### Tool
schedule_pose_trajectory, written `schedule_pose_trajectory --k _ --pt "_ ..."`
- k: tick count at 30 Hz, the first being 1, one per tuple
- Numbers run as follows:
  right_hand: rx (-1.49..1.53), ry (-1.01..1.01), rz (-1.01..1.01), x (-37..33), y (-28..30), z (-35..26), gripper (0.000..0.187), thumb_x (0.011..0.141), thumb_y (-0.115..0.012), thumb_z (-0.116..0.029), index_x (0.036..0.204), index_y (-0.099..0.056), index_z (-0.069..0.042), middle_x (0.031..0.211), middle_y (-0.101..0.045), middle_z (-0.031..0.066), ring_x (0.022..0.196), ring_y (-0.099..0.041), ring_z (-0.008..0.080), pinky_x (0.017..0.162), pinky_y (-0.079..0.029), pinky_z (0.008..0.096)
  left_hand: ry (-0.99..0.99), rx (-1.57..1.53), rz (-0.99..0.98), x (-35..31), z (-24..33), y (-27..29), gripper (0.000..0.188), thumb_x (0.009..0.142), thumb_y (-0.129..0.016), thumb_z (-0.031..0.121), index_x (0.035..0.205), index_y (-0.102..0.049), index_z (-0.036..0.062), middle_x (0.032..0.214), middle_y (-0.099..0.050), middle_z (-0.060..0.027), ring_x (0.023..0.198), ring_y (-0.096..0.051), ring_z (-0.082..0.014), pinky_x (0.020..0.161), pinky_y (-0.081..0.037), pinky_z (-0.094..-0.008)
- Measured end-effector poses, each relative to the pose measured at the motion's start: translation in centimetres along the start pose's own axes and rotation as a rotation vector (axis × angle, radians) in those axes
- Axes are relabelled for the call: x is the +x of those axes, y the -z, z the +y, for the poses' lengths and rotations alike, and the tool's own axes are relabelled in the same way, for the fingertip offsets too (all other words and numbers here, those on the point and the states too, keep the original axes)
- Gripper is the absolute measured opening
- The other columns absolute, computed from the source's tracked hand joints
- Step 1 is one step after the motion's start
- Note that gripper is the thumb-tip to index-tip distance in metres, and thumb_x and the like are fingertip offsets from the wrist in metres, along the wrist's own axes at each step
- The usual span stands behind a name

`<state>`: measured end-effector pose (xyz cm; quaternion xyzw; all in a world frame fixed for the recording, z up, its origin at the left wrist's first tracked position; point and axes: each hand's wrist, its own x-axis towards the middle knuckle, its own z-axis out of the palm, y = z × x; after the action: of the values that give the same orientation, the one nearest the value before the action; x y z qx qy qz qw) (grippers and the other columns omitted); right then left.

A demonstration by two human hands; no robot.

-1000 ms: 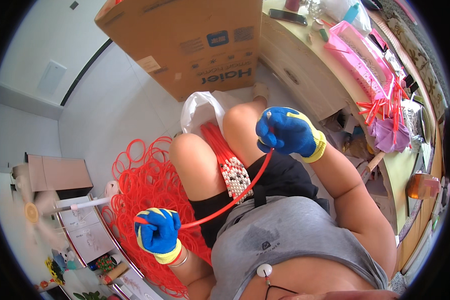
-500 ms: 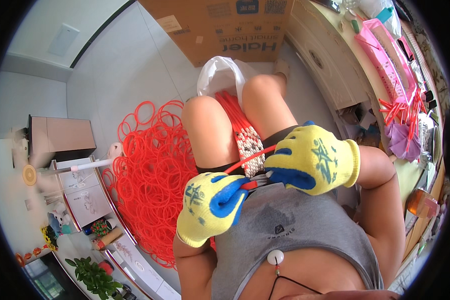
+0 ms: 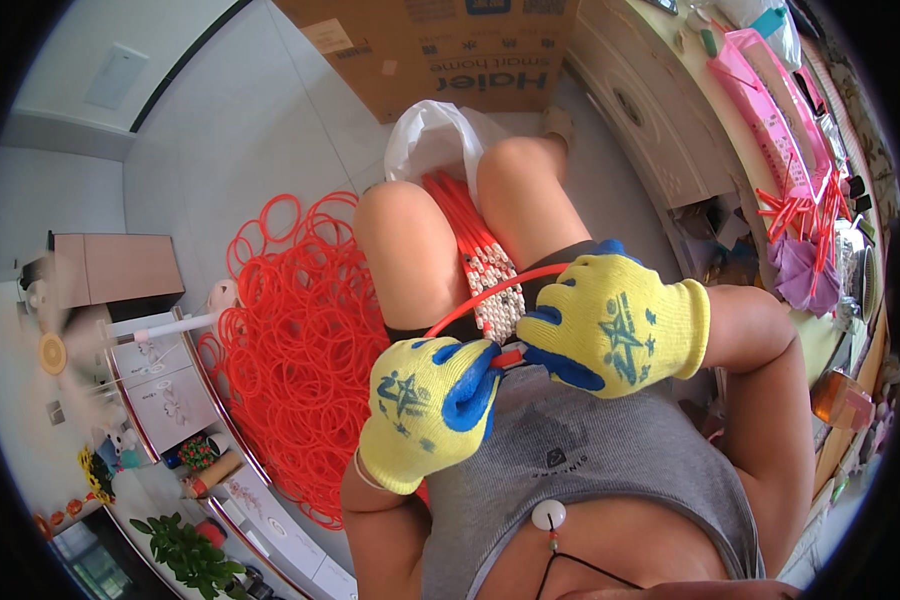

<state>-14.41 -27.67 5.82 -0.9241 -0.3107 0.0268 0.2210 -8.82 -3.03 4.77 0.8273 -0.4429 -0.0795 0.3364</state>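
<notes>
A red tube (image 3: 495, 291) arches between my hands, bent toward a ring. My gloved left hand (image 3: 415, 408), in yellow and blue, is closed on one end of it. My gloved right hand (image 3: 615, 325) pinches the other end. The two ends are close together between my fingertips; whether they touch is hard to tell. Between my thighs lies a bundle of straight red tubes (image 3: 457, 205) with whitish plugs (image 3: 497, 285) in their near ends. A white plastic bag (image 3: 420, 140) stands round their far part. Many finished-looking red rings (image 3: 305, 390) lie heaped on the floor to my left.
A cardboard box (image 3: 400, 70) stands ahead of my knees. Along the right runs a cabinet (image 3: 660, 130), its top holding a pink basket (image 3: 755, 110), a purple cloth (image 3: 802, 275) and loose red pieces. White drawers (image 3: 175, 400) and a potted plant (image 3: 185, 550) are at left.
My hands have come closer together, and the gap between the tube ends has narrowed. The tube's arch now stands higher and rounder. The whole view has shifted slightly.
</notes>
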Motion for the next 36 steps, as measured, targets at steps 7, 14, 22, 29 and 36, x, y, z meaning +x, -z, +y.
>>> schedule_pose_trajectory --k 7,14,22,29,36 --pt "0.074 0.04 0.061 -0.5 -0.8 1.1 0.042 0.076 -0.073 -0.028 0.114 -0.07 -0.01 0.093 -0.069 0.0093 0.077 -0.068 0.029 0.068 -0.053 0.04 0.065 -0.019 -0.013 -0.1 -0.1 -0.2 0.028 0.07 -0.076 0.009 0.098 -0.076 0.0086 0.089 -0.07 -0.015 0.079 -0.066 -0.0363 0.072 -0.052 -0.0451" --pt "0.07 0.123 0.124 -0.9 -2.2 1.7 0.042 0.077 -0.069 -0.026 0.115 -0.07 -0.007 0.097 -0.07 0.0108 0.078 -0.069 0.0285 0.067 -0.054 0.0394 0.039 0.025 -0.018 0.1 -0.2 -0.7 0.028 0.07 -0.074 0.009 0.098 -0.076 0.0083 0.086 -0.07 -0.0146 0.077 -0.066 -0.0361 0.07 -0.052 -0.0447" --pt "0.018 0.389 0.29 -1.2 -6.4 3.6 0.043 0.078 -0.065 -0.024 0.116 -0.07 -0.004 0.101 -0.072 0.0125 0.08 -0.07 0.0278 0.067 -0.055 0.0386 -0.11 0.095 -0.075 0.5 -1.3 -1.8 0.023 0.073 -0.072 0.012 0.095 -0.07 0.0052 0.071 -0.061 -0.0093 0.061 -0.06 -0.0288 0.057 -0.045 -0.0413" --pt "0.249 0.149 0.107 0.0 -3.2 3.5 0.053 0.08 -0.071 -0.026 0.126 -0.063 0.0 0.117 -0.068 0.0165 0.099 -0.067 0.0354 0.084 -0.053 0.0454 -0.057 0.011 0.037 -0.2 -2.5 -1.2 0.024 0.073 -0.074 0.007 0.096 -0.072 0.0053 0.08 -0.067 -0.0116 0.068 -0.063 -0.0325 0.062 -0.048 -0.0427" --pt "0.613 0.502 0.254 0.3 -8.3 6.8 0.042 0.085 -0.076 -0.023 0.115 -0.066 0.004 0.108 -0.07 0.0212 0.089 -0.07 0.0386 0.077 -0.057 0.0446 0.016 -0.012 -0.055 -1.1 -2.2 -0.7 0.028 0.072 -0.076 0.006 0.099 -0.073 0.0065 0.082 -0.067 -0.0122 0.072 -0.063 -0.0344 0.065 -0.05 -0.0427"
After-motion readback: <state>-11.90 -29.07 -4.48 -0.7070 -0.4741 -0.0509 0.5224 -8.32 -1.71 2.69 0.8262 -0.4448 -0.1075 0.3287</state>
